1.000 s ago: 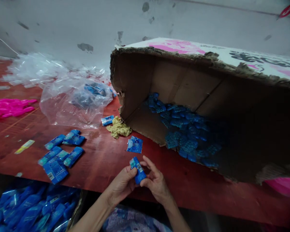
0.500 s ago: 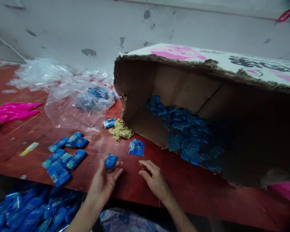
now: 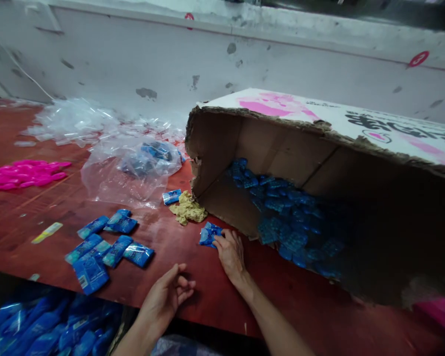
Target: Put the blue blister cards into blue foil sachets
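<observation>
My right hand [image 3: 230,251] is on the table, its fingers closed on the right edge of a flat blue packet [image 3: 207,234]. The fingertips partly cover that packet. Lower and to the left, my left hand [image 3: 170,290] is held palm inward with loosely curled, parted fingers and nothing in it. Left of it lies a loose group of blue packets, one of them a shiny packet [image 3: 138,254] at the group's right end. Another blue packet [image 3: 171,197] rests beside a crumpled yellowish cloth or glove-like piece [image 3: 189,208].
A torn cardboard box [image 3: 211,190] lies on its side at right, holding many blue packets [image 3: 292,212]. Clear plastic bags [image 3: 107,170], pink pieces [image 3: 22,174] and a yellow-white strip [image 3: 47,232] lie at left on the red table [image 3: 282,296]. Blue packages [image 3: 48,321] fill a container below the edge.
The small blue packet from my left hand now lies at the right of the group, and that hand is empty. My right hand has reached forward onto the flat packet. The view has tilted up.
</observation>
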### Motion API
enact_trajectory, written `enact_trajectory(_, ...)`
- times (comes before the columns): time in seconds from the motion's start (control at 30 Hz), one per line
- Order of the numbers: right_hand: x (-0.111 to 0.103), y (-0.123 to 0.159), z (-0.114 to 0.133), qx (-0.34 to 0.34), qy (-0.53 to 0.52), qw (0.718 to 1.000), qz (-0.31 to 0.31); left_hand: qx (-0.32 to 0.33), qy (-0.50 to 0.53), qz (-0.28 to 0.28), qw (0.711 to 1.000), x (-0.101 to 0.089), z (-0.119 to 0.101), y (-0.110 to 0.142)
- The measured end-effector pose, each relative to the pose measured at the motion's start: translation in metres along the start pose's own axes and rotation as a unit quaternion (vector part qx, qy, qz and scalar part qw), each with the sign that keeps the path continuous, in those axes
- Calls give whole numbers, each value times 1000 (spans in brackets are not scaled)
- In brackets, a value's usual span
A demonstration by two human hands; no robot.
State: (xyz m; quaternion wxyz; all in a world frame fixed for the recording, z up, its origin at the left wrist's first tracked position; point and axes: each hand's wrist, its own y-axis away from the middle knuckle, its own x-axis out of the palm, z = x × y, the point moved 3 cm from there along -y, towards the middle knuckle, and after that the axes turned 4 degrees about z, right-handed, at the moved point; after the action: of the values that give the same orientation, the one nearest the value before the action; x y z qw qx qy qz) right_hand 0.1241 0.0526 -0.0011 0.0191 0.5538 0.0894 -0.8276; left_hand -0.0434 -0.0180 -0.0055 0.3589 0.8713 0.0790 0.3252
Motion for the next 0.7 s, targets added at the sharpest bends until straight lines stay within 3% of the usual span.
enact_trajectory(0.3,-5,26,11,-12,29,999,-21,93,-102,14,990,51,5,-29)
enact_trajectory(0.43,-4,24,13,-4,50,999,10,145,-181,-38,972,46,-1,-32)
enact_trajectory(0.7,-3,17,8,10,35,999,9,244,-272,-1,931,24,-7,-27)
